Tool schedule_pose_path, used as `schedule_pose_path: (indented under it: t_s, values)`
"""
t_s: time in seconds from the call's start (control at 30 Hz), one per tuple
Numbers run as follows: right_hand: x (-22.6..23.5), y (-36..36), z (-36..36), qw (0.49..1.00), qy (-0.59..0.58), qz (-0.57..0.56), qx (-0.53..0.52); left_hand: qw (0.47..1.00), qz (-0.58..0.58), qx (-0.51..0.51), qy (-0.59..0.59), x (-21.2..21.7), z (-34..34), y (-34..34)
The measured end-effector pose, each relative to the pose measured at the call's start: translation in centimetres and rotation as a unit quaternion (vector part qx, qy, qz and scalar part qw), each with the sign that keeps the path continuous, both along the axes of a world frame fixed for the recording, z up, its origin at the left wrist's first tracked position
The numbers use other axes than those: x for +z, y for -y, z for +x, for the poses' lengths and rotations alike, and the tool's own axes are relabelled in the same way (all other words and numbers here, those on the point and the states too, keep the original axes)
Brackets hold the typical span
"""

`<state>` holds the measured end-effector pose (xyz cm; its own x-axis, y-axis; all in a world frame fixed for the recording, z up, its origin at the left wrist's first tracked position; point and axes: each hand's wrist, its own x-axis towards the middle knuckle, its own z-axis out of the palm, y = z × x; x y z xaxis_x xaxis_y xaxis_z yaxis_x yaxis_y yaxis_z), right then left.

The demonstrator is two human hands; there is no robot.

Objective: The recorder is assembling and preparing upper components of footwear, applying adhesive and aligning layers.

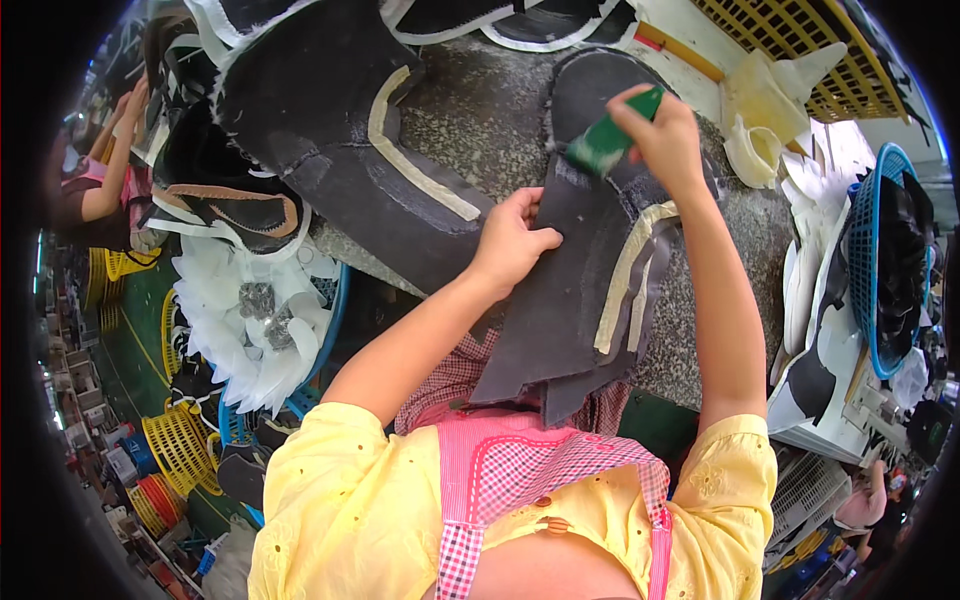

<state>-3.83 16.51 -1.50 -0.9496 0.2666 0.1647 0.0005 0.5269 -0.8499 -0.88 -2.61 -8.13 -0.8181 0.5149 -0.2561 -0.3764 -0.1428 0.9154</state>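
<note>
Right hand point(667, 142) gripped one green block point(622, 130), left hand point(508, 245) held one black panel point(565, 280) by its edge, bare tabletop point(470, 112) flanked it.

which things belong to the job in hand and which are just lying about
Apparently in use:
flattish green tool in right hand
flat black sheet with beige strips, touching left hand
speckled grey stone slab

Seemingly idle:
yellow slatted plastic basket
blue round plastic basket

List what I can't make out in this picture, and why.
In the head view:
Green tool: lower edge motion-blurred.
Dark piece: left edge partly hidden by the left hand.
Yellow basket, upper right: cut off by the top edge.
Co-worker's hands, far left: too small.
</note>
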Motion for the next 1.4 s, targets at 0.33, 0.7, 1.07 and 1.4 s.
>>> schedule_pose_path:
  t_s: [0.33, 0.7, 1.07, 1.4]
  values:
    - [0.5, -1.5, -5.5, 0.980, -0.175, 0.073, -0.063, 0.996, -0.047, 0.010, -0.070, -0.5, -0.6, 0.1]
    - [3.2, -6.8, -1.7, 0.969, -0.144, -0.005, -0.199, 0.993, -0.088, -0.045, -0.063, 0.9, -2.8, 0.5]
    - [-4.3, -2.7, 14.0, 0.741, -0.101, -0.640, 0.178, 0.897, 0.203, -0.181, 0.348, 1.8, -4.9, 0.2]
    - [-9.4, 1.4, 15.3, 0.743, -0.091, -0.662, 0.032, 0.686, -0.280, 0.144, -0.656, 25.0, -11.2, 14.1]
